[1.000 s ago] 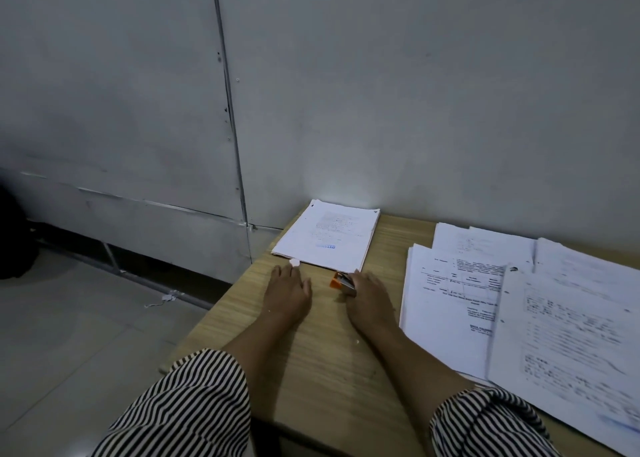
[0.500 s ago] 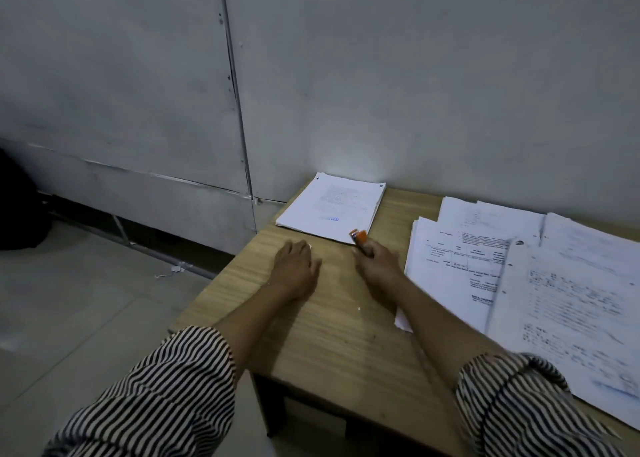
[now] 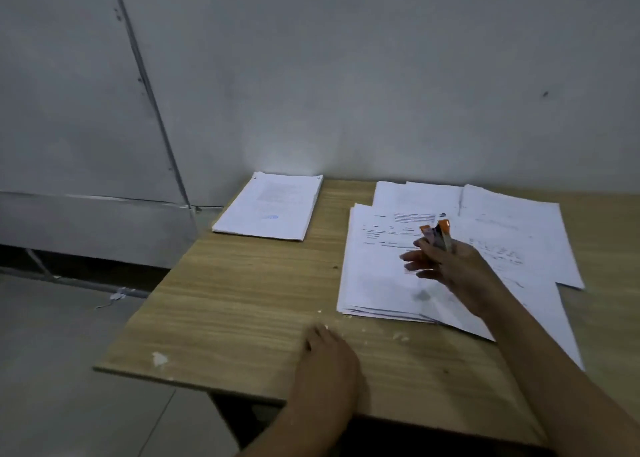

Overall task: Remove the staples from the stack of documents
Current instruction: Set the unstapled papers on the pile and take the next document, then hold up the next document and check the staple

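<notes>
Far left: grey wall panel (image 3: pixel 79 117), floor below. Wooden table (image 3: pixel 242 304) starts at centre-left, small white paper scraps (image 3: pixel 159 358) on its near edge.

Back left of table: neat pile of documents (image 3: pixel 268 207), squared up against the wall, nothing touching it. Cannot tell if its staples are out.

Near edge, centre: left hand (image 3: pixel 327 361) lies palm-down on bare wood, fingers flat and relaxed, holding nothing. Well apart from both paper piles.

Right half: loose spread stack of documents (image 3: pixel 374 276), sheets fanned and overlapping, several layers showing at the near edge. Staples too small to see.

Right hand (image 3: pixel 453 269) is over that stack, thumb and upper fingers pinching an orange staple remover (image 3: pixel 436 233) pointing away from the person; lower fingers stretched out to the left just above the top sheet. Blurred, so contact with the paper is unclear.

Step in hand, as I judge it: going for the next stapled set from the spread stack. To do it well: bring the idle left hand over to pin the sheets flat, take one set only, find the stapled corner first, slide the remover's tip under the staple crown rather than the paper, lever gently so the corner doesn't tear. Risk: fanned sheets sliding off the pile if dragged one-handed.
</notes>
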